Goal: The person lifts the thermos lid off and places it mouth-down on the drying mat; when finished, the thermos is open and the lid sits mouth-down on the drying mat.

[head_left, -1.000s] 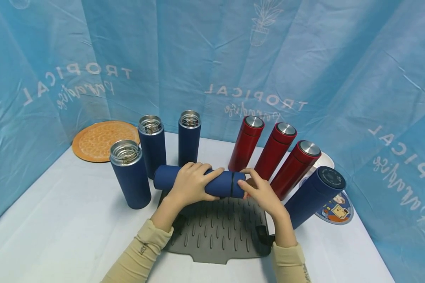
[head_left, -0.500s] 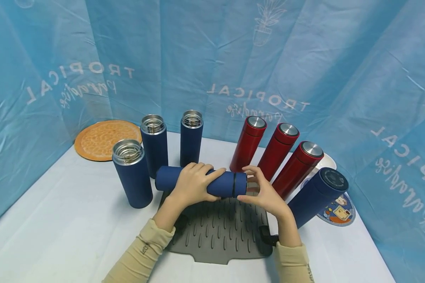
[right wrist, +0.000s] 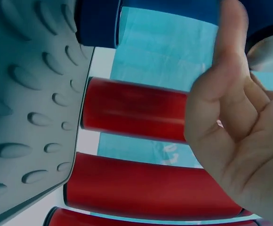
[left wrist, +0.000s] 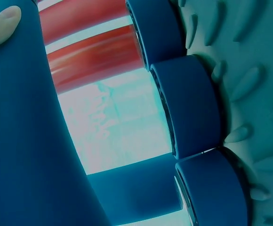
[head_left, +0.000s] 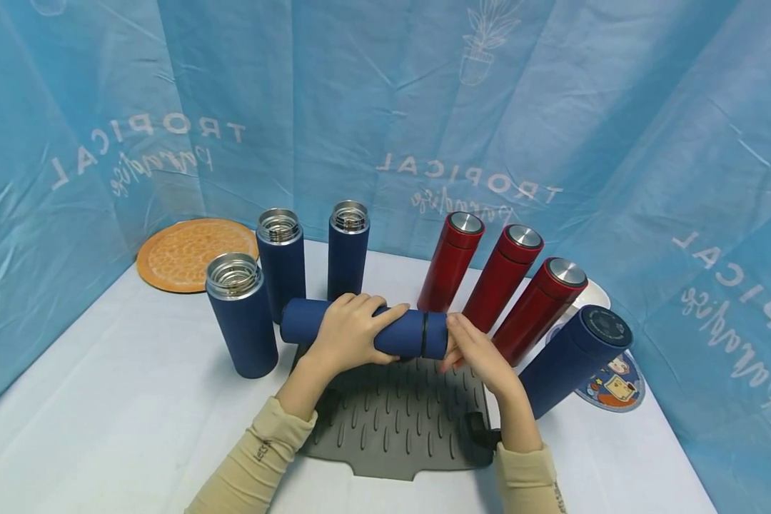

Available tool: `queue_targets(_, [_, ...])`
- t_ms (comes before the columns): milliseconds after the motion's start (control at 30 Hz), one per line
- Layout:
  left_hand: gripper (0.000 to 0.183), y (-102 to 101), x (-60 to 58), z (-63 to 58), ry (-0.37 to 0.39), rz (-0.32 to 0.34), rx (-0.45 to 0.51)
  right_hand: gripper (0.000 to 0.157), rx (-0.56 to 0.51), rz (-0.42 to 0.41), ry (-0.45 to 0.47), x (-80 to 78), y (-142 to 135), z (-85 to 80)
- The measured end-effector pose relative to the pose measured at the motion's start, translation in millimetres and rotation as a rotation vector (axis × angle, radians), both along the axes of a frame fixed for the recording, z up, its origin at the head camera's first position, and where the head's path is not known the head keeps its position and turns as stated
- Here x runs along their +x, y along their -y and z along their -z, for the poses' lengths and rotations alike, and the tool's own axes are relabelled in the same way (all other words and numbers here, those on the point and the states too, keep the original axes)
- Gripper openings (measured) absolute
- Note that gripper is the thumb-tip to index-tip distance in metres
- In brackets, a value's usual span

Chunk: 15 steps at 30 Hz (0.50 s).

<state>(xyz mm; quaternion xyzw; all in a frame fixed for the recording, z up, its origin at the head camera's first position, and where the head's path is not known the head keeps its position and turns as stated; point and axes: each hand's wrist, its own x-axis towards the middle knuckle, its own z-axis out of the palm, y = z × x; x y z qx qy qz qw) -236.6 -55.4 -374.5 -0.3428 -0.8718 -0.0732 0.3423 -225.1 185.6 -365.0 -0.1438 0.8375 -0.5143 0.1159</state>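
In the head view a dark blue thermos (head_left: pixel 304 321) lies sideways above the ribbed grey mat (head_left: pixel 385 442). My left hand (head_left: pixel 350 335) grips its body from above. At its right end is the cap (head_left: pixel 435 335), set off by a black ring, and my right hand (head_left: pixel 482 357) holds that end. The right wrist view shows a straight digit (right wrist: pixel 230 33) against the blue, the other fingers curled in. Blue caps (left wrist: pixel 188 106) stand in a row on the mat in the left wrist view; the held thermos hides them from the head camera.
Uncapped blue thermoses (head_left: pixel 244 328) stand at left and back. Capped red thermoses (head_left: pixel 446 264) and another blue thermos (head_left: pixel 568 364) stand at right. An orange round mat (head_left: pixel 193 253), a white plate (head_left: pixel 597 293) and a patterned round mat (head_left: pixel 617 389) lie near the blue curtain (head_left: pixel 385 93).
My right hand loosened from the cap, its fingers spread half a second ago, and is now turned over and back on the cap end. My left hand keeps its grip on the thermos.
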Motion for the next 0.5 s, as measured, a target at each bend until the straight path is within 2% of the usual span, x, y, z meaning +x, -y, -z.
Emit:
queue_targets(167, [0.078, -0.3, 0.3, 0.8, 0.015, 0.007, 0.007, 0.042, -0.051, -0.052, 0.004, 1.6, -1.3, -2.3])
queue_targets(333, [0.078, 0.2, 1.1, 0.0, 0.014, -0.008, -0.014, 0.063, -0.062, -0.132, -0.091, 2.6, -5.4, -2.2])
queue_targets(433, [0.078, 0.6, 1.3, -0.9, 0.016, -0.012, -0.018, 0.073, -0.047, -0.143, -0.130, 1.7, -6.4, -1.8])
queue_targets(500, [0.079, 0.8, 1.1, -1.2, 0.020, -0.012, -0.012, 0.073, -0.035, -0.132, -0.122, 1.3, -6.5, -2.1])
